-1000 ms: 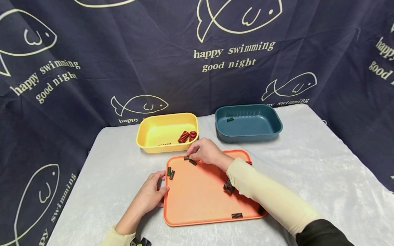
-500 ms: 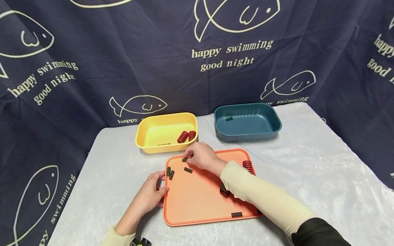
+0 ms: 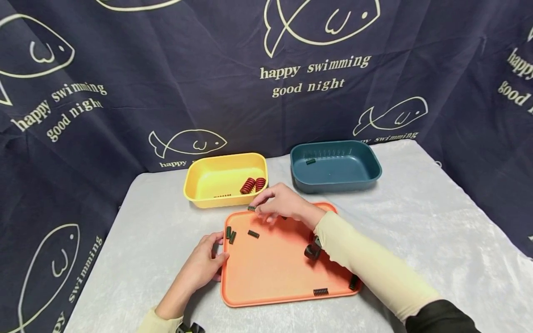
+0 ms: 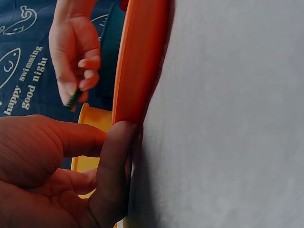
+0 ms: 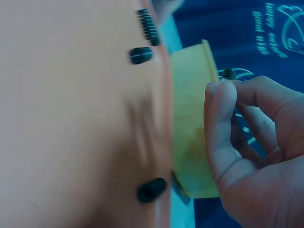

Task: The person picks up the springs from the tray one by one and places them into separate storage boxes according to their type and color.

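Observation:
My right hand [image 3: 283,203] pinches a small dark green coil spring [image 3: 251,208] between thumb and fingertips, held up over the far rim of the orange tray [image 3: 270,277]. In the left wrist view the same spring [image 4: 73,99] sticks out past the fingertips. My left hand [image 3: 203,259] grips the tray's left edge, with the rim [image 4: 124,95] between its thumb and fingers. Two dark springs [image 3: 231,235] lie close together by that edge, and another spring [image 3: 253,234] lies apart from them. A black spring [image 3: 320,292] rests along the near rim.
Behind the tray stands a yellow bin [image 3: 195,189] with red springs [image 3: 248,185] inside. To its right is a teal bin [image 3: 337,187] holding one dark spring [image 3: 311,162]. Another dark spring [image 3: 353,282] lies at the tray's near right corner, beside my right sleeve.
My right hand has picked a dark green spring off the tray's far edge and lifted it above the rim. The spring beside it has shifted toward me. The left hand has stayed put.

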Motion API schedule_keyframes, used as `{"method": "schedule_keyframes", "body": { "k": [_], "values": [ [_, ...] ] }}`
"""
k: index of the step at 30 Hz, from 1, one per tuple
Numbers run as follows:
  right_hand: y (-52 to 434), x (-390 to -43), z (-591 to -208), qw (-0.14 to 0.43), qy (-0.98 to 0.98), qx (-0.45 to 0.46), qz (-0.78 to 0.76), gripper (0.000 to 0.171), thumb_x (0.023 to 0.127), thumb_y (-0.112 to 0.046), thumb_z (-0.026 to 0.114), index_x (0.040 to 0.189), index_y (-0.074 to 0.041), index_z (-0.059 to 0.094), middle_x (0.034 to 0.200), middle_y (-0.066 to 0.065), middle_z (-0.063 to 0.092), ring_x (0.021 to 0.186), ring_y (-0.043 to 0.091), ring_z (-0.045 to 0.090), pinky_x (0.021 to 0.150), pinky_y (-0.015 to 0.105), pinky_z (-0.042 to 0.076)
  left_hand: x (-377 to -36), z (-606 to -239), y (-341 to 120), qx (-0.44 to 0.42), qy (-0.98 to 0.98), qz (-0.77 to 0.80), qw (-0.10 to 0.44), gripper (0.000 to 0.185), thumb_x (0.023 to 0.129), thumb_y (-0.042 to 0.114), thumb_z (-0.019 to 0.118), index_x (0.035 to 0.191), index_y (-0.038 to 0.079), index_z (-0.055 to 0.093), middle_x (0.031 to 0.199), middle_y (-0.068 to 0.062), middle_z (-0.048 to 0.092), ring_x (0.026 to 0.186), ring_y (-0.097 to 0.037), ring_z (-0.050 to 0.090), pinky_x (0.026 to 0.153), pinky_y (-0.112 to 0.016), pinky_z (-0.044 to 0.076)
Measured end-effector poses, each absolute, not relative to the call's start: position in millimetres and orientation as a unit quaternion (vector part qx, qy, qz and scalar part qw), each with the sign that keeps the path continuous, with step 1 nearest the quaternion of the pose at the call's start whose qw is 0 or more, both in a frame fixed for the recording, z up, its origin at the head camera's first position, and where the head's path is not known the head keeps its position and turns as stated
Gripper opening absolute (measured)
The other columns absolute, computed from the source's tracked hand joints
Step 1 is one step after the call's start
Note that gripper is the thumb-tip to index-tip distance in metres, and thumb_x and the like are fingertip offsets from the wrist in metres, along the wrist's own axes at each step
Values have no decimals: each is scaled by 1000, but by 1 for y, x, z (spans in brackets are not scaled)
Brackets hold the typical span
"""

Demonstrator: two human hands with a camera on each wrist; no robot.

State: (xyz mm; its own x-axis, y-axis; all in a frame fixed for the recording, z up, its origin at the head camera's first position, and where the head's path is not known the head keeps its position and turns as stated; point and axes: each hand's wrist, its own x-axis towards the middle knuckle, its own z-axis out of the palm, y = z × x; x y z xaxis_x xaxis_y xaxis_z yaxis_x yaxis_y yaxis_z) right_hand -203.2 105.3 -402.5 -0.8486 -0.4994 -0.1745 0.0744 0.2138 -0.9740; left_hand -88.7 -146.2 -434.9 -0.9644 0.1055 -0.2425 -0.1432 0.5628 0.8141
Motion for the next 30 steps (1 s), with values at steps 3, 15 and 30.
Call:
{"method": "schedule_keyframes", "body": {
  "k": [3,15,30],
  "values": [
    [111,-208,-396,238,727,-123,-633,20,90,3,71,110,3,77,98,23,74,75,26,72,68,38,66,-89,-435,-146,-9,875,466,132,51,93,-3,71,141,3,55,117,-14,49,63,-22,57,43,-35,60],
    [115,-239,-375,215,722,-79,-653,23,93,0,73,116,1,75,115,28,70,105,41,69,84,45,65,-88,-436,-147,-12,876,463,133,52,93,-2,71,142,4,55,120,-14,49,62,-21,57,43,-35,60],
    [118,-275,-363,178,713,-16,-678,26,93,1,72,120,1,73,118,27,69,104,35,72,93,49,61,-89,-436,-147,-10,876,464,133,52,94,-3,71,142,3,54,117,-13,49,63,-22,57,42,-35,59]
  ]
}}
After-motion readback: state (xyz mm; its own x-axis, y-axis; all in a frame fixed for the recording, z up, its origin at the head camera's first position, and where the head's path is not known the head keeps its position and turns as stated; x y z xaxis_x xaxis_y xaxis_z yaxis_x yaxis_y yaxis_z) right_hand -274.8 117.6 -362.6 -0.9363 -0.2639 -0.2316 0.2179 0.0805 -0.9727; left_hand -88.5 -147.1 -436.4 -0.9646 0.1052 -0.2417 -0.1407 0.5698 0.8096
